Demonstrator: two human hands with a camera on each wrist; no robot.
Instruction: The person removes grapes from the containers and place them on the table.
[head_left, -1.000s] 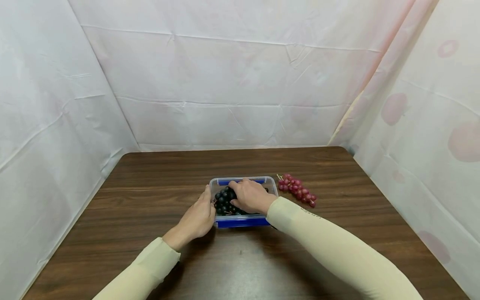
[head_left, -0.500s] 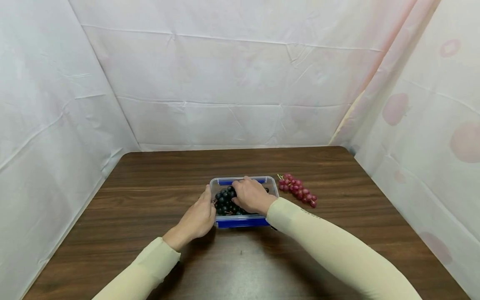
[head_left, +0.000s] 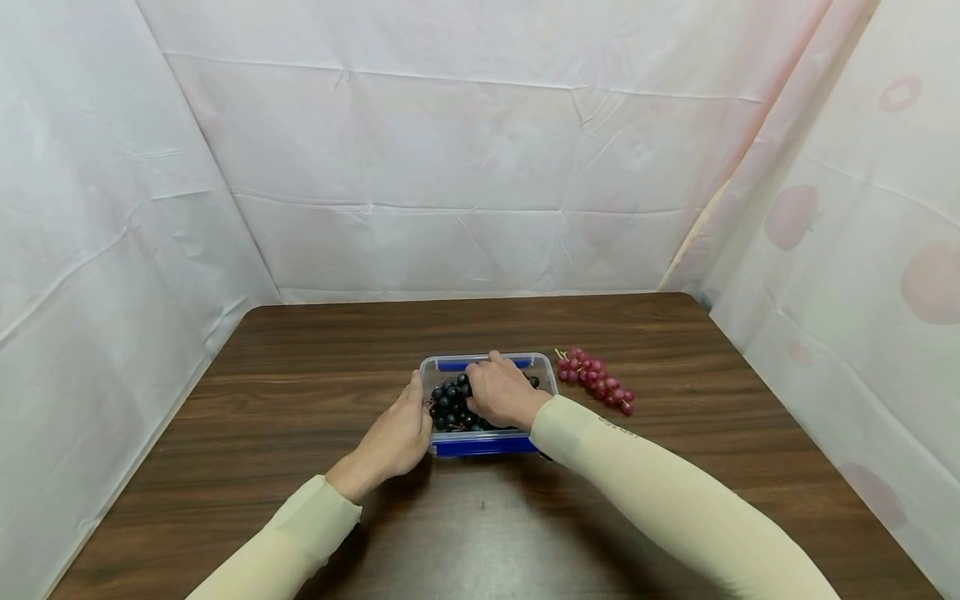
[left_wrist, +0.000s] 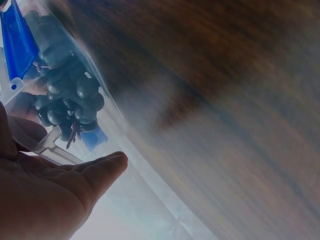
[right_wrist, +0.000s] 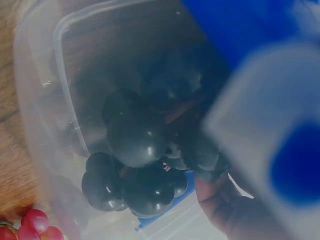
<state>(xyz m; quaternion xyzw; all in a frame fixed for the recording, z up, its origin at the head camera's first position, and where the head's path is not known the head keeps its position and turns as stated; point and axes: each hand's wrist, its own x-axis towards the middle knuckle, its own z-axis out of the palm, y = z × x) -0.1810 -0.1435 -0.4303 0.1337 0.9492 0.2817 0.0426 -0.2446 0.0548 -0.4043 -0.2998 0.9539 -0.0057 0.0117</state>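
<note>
A clear plastic food container with blue clips sits mid-table, holding black grapes on dark stems. My left hand rests along its left wall with fingers straight; the left wrist view shows the palm beside the rim. Inside the container, my right hand holds the black grapes from above, fingers bent; most fingertips are hidden in the head view. Through the clear wall, the right wrist view shows fingers touching the black grapes.
A bunch of red grapes lies on the wooden table, just right of the container. Pale sheets hang behind the table and along both sides. A blue clip partly blocks the right wrist view.
My right hand has shifted slightly to the right inside the container, and the black grapes have moved a little with it. My left hand and the red grapes stay in place.
</note>
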